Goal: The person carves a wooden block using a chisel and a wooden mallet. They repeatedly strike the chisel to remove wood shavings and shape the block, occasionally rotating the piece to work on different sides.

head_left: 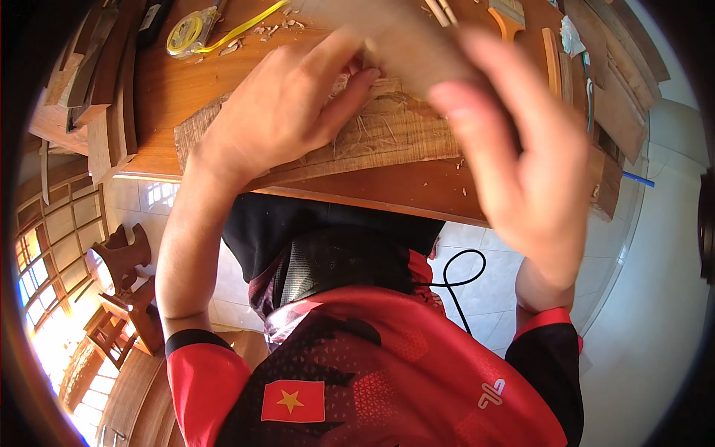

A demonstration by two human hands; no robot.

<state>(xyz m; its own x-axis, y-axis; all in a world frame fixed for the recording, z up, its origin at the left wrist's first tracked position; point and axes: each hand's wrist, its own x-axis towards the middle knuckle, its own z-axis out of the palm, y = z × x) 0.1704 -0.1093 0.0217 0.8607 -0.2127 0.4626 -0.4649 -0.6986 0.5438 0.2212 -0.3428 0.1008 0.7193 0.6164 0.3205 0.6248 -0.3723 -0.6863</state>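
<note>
Clamped by right grip (532, 164) onto blurred brown piece (406, 33). Curled with left grip (272, 108) (cannot tell if closed) over rough plank (395, 138), laid along bench (164, 123) edge, likely for reach.

The right hand (525, 141) is blurred, as is the broad flat brown piece (413, 41) gripped in it, which is cut off by the top edge; its material cannot be told. The fingertips of the left hand (279, 104) are partly hidden, and whatever may be pinched there is too small to tell. Part of the rough-grained brown wooden board (402, 138) is covered by the left hand. The yellow measuring tape strip (246, 28) and the orange-handled paintbrush (508, 16) are cropped by the top edge.
</note>
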